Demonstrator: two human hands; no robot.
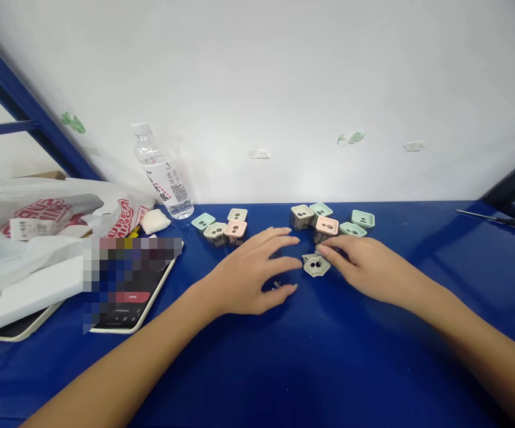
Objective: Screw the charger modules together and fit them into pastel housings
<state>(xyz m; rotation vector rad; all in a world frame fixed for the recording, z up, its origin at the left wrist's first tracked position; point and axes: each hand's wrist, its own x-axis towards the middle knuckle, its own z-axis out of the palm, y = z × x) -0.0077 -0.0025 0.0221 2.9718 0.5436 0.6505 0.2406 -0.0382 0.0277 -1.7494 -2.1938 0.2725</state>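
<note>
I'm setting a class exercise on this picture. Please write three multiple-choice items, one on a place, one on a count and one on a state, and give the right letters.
1. Where is the clear plastic water bottle relative to the small square plastic parts on the blue table?
A. To their left
B. To their right
C. Between the two hands

2. How many pink square plastic parts are there?
A. One
B. Two
C. Five

3. What are the fingers of the right hand doing?
A. Touching a pale grey plastic part
B. Wrapped around the water bottle
C. Pressed flat on the bare table

Answers:
1. A: the bottle is beyond the left end of the parts.
2. B: one pink part sits in the left group and one in the right.
3. A: the fingertips rest on the part's upper edge.
</note>
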